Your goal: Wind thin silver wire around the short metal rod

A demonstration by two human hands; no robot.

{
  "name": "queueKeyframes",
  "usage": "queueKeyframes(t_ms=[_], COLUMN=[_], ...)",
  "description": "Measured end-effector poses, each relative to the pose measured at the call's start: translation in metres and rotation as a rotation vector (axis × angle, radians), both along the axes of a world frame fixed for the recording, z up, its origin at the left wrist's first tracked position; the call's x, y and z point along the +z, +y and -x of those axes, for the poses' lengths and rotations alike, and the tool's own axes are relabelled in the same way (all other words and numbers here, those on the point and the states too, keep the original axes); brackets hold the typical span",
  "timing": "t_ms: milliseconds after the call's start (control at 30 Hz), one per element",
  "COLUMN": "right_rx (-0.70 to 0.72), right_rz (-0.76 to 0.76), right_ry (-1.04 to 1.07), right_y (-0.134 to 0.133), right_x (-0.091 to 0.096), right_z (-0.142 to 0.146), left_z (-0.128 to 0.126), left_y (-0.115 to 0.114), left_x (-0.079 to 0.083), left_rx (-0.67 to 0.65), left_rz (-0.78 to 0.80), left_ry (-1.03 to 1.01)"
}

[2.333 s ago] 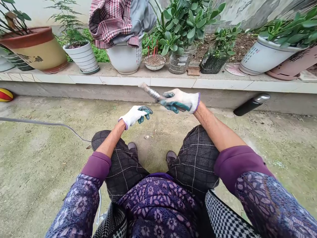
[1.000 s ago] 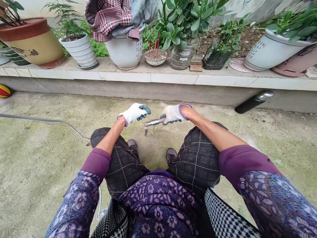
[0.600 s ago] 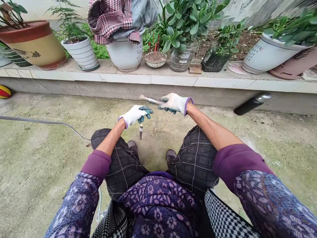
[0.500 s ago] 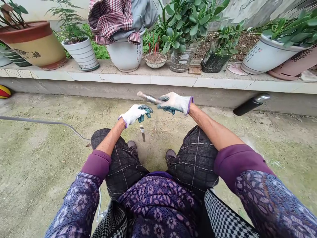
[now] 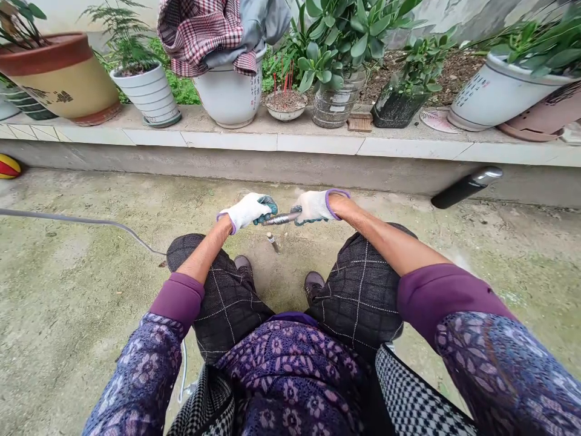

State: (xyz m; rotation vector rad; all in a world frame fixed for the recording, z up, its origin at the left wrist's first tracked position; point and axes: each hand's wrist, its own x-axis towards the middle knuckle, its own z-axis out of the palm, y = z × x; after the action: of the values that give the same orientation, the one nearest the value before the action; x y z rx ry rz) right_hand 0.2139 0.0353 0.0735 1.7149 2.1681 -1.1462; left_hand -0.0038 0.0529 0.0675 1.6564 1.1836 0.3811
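Note:
My right hand (image 5: 313, 207), in a white knit glove with a green-coated palm and purple cuff, is closed around one end of a short rod (image 5: 282, 218). Shiny silver wire or tape wraps the rod's middle, and it lies almost level. At its other end, my left hand (image 5: 252, 211) in a matching glove has its fingers curled on the tip, which they partly hide. Just below the rod, a small dark stick (image 5: 273, 242) with a pale top rises at a slant above the ground between my shoes.
A black cylinder with a silver top (image 5: 467, 186) leans by the low wall. Potted plants and a small incense bowl (image 5: 285, 113) line the tiled ledge (image 5: 227, 140). A grey hose (image 5: 91, 220) crosses the concrete at left, near a red and yellow ball (image 5: 9, 166).
My right hand has brought the rod lower and nearer to me. My left hand, apart from the rod before, has its fingers on the free end now.

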Motion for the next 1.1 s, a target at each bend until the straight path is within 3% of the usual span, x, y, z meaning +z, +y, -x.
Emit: queueKeyframes(t_ms=[200,333,467,567,700,800,867,967,1100], right_rx=[0.024,0.004,0.002,-0.128,-0.339,-0.246,-0.122,0.014,0.036], right_rz=[-0.240,-0.225,-0.268,-0.298,-0.250,-0.164,-0.051,0.075,0.044], right_ry=[-0.226,-0.238,-0.239,-0.093,0.306,0.448,0.426,0.254,-0.002], right_y=[0.009,0.004,0.006,0.010,0.006,-0.004,-0.011,-0.015,-0.012], right_x=[0.015,0.025,0.023,0.022,0.032,0.043,0.045,0.037,0.023], right_z=[-0.004,-0.007,-0.007,-0.009,-0.013,-0.016,-0.017,-0.017,-0.013], left_z=[0.002,0.003,0.003,0.002,0.003,0.005,0.006,0.007,0.002], left_y=[0.001,0.001,-0.001,-0.002,0.001,0.004,0.006,0.004,0.000], left_x=[0.000,0.000,0.000,0.000,-0.001,-0.001,0.001,0.004,0.003], left_rx=[-0.004,0.015,0.002,-0.008,-0.021,-0.014,-0.015,-0.052,-0.055], left_rz=[-0.007,-0.026,-0.020,-0.017,-0.014,-0.009,-0.022,-0.078,-0.074], left_ry=[-0.011,-0.026,-0.033,-0.069,-0.102,-0.133,-0.136,-0.080,0.034])
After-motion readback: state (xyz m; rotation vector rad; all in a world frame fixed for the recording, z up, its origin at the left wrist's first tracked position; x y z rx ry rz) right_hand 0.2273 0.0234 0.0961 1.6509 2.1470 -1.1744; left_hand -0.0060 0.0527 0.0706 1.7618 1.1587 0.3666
